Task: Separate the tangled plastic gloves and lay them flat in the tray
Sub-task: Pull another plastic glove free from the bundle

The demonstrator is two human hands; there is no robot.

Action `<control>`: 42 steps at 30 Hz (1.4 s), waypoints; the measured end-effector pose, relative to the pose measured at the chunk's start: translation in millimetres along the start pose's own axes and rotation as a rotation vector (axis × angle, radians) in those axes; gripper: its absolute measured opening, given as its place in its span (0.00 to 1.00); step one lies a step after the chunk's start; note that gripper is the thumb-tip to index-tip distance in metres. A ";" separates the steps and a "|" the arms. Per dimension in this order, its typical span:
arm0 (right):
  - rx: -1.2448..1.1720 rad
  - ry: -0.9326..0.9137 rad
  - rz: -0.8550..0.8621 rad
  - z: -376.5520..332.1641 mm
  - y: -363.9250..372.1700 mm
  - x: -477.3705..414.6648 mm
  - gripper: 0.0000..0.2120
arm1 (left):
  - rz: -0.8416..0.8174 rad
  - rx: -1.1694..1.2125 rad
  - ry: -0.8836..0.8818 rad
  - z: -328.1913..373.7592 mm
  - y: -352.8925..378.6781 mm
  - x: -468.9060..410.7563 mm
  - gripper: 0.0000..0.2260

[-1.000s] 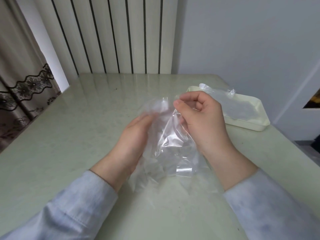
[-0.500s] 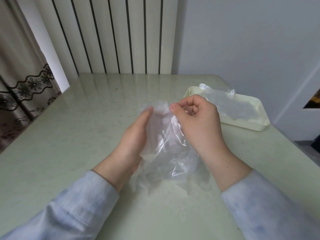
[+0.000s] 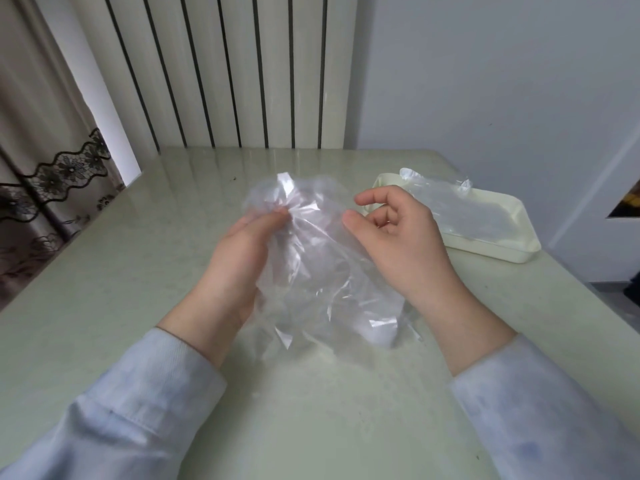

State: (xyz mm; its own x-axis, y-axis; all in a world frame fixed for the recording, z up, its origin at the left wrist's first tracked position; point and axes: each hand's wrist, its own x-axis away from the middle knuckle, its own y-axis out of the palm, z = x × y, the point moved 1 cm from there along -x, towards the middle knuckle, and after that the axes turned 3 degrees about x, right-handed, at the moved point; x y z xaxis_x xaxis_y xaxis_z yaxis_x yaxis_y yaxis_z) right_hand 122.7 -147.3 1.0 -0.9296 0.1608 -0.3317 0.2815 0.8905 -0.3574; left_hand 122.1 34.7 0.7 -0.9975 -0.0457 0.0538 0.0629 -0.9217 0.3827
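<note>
Left hand (image 3: 239,258) pinches gloves (image 3: 322,271) — right hand (image 3: 398,244) beside.

I can read nothing in my view. No letter, number, label or brand shows on the clear plastic gloves (image 3: 311,258) at the centre of the frame, on the cream tray (image 3: 512,254) at the right, or on the table (image 3: 104,271). The curtain (image 3: 52,174) at the left carries only a lace flower pattern.
</note>
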 end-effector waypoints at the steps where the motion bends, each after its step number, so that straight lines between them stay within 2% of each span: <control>1: -0.032 0.023 -0.043 -0.6 -0.8 0.4 0.13 | -0.010 0.032 -0.019 1.6 -2.0 -2.5 0.05; 4: -0.136 0.101 -0.220 0.4 1.3 0.9 0.29 | -0.092 0.169 -0.064 7.6 1.1 0.5 0.26; 6: -0.194 0.133 -0.284 0.3 2.9 0.9 0.33 | -0.169 0.203 -0.084 8.7 5.0 4.0 0.30; 8: -0.244 0.132 -0.325 -0.7 0.8 1.0 0.30 | -0.233 0.174 -0.110 6.3 5.9 6.5 0.28; 11: -0.284 0.091 -0.358 -4.4 -4.9 2.6 0.12 | -0.298 0.128 -0.126 5.6 1.9 7.1 0.18; 13: -0.316 0.067 -0.341 -7.3 -8.2 4.0 0.09 | -0.333 0.124 -0.166 6.5 0.3 9.4 0.21; 17: -0.297 0.001 -0.244 -9.2 -9.0 2.2 0.07 | -0.394 0.139 -0.169 8.6 -2.1 8.7 0.19; 21: -0.276 0.011 -0.178 -6.5 -8.1 -0.2 0.05 | -0.416 0.060 -0.058 3.9 -5.1 3.0 0.15; 25: -0.217 0.012 -0.173 -6.0 -7.2 0.9 0.05 | -0.379 -0.020 -0.024 -1.5 -5.5 -0.2 0.14; 28: -0.163 0.016 -0.196 -5.2 -9.1 0.6 0.07 | -0.319 -0.040 0.010 -1.4 -5.6 0.0 0.05; 32: -0.181 0.052 -0.297 -6.2 -9.7 3.1 0.05 | -0.306 -0.072 0.042 -1.2 -5.5 -1.0 0.06; 36: -0.188 -0.005 -0.202 -7.0 -11.6 0.3 0.06 | -0.344 -0.137 0.066 0.7 -10.9 -6.1 0.10; 39: -0.292 -0.069 -0.092 -9.4 -15.2 -0.6 0.05 | -0.409 -0.203 0.037 1.8 -15.1 -7.8 0.13; 42: -0.387 -0.078 -0.018 -6.8 -17.7 -3.8 0.06 | -0.422 -0.256 0.038 2.3 -16.2 -8.8 0.06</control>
State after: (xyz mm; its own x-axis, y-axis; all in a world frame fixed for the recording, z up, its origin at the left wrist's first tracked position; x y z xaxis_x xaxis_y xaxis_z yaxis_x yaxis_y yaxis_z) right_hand 119.5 -160.8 14.5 -0.9086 0.1237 -0.3988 0.1404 0.9900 -0.0129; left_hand 129.9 50.9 -3.9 -0.9351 0.3420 -0.0926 -0.3517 -0.9277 0.1250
